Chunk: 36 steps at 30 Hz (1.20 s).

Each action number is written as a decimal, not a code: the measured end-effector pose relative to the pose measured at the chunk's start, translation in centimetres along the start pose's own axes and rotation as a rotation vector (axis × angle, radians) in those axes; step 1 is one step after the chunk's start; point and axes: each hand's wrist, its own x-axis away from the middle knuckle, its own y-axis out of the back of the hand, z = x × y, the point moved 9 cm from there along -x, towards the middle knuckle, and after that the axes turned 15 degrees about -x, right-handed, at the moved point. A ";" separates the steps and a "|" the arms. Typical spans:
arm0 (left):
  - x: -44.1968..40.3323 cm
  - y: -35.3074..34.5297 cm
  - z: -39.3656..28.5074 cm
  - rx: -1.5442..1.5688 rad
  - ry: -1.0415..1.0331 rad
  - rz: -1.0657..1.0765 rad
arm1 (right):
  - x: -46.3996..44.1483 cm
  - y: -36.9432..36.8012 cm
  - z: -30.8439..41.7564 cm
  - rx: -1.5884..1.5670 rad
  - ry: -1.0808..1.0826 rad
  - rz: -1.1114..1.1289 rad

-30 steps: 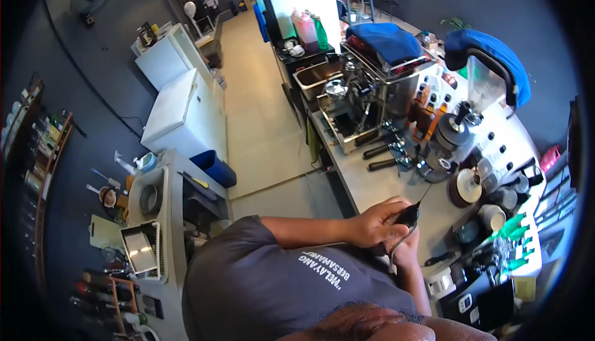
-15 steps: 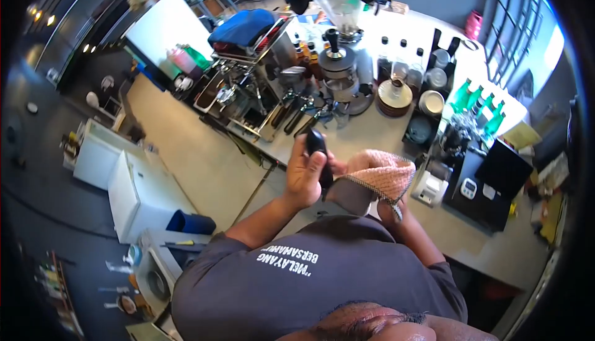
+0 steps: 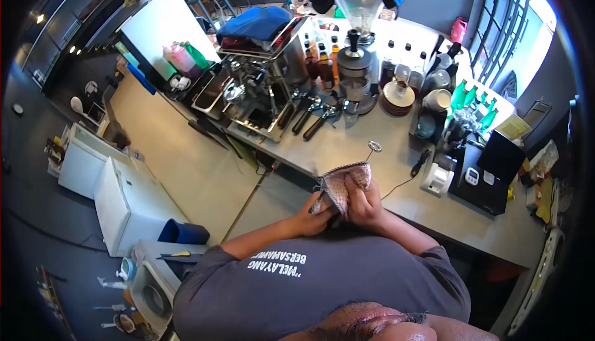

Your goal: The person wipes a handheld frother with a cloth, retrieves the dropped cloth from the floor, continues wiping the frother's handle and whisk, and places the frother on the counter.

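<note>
A pink checked cloth (image 3: 338,187) with a dark edge is bunched between my two hands, close in front of my shirt. My right hand (image 3: 364,206) closes round its right side, fingers pressed into the folds. At the cloth's lower left is my left hand (image 3: 312,218), closed against it, its fingertips partly hidden. A thin metal rod with a round whisk head (image 3: 374,147) sticks up from behind the cloth's top right. Its handle is hidden, so which hand grips it does not show.
On the counter (image 3: 384,131) stand an espresso machine (image 3: 251,96), portafilters (image 3: 319,123), a grinder (image 3: 356,71), bottles, stacked cups and a white device (image 3: 437,178). A black object with a cable (image 3: 420,163) lies right of my hands. At lower left is a sink (image 3: 152,291).
The view has swung right since the first frame. Half a second ago my left hand held a black handle apart from the cloth; now both hands are together at the cloth and the whisk rod shows.
</note>
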 end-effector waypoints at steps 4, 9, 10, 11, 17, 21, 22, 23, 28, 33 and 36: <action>5.4 3.4 0.9 0.661 0.371 0.103 | -1.5 -3.1 -0.8 0.274 0.277 0.039; 11.0 8.3 2.7 0.400 0.304 0.006 | -1.6 -12.5 -3.9 0.507 0.337 0.229; 11.7 9.1 3.0 0.317 0.244 -0.027 | -1.5 -12.8 -7.9 -0.004 -0.082 0.104; 12.2 9.7 3.1 0.315 0.228 -0.033 | -1.5 -13.5 -8.0 -0.017 -0.086 0.105; 13.8 11.2 3.7 0.546 0.301 0.015 | -3.3 -11.1 -6.2 -0.301 0.023 -0.211; 13.6 10.8 5.2 0.708 0.364 -0.045 | -1.7 -7.3 -6.1 -0.499 0.085 -0.416; 13.3 10.7 5.2 0.760 0.372 -0.051 | -1.1 -6.3 -6.0 -0.479 0.095 -0.455; 12.9 10.8 5.1 0.776 0.389 -0.068 | -0.5 -5.5 -5.9 -0.459 0.108 -0.494; 10.5 8.8 5.7 0.858 0.417 0.081 | 2.0 -2.7 -6.9 -0.561 0.048 -0.557; 6.8 5.2 5.0 0.732 0.415 0.184 | 2.7 -0.6 -6.4 -0.515 -0.097 -0.507; 3.8 3.2 3.4 0.604 0.354 0.252 | 3.0 1.8 -5.8 -0.452 -0.116 -0.501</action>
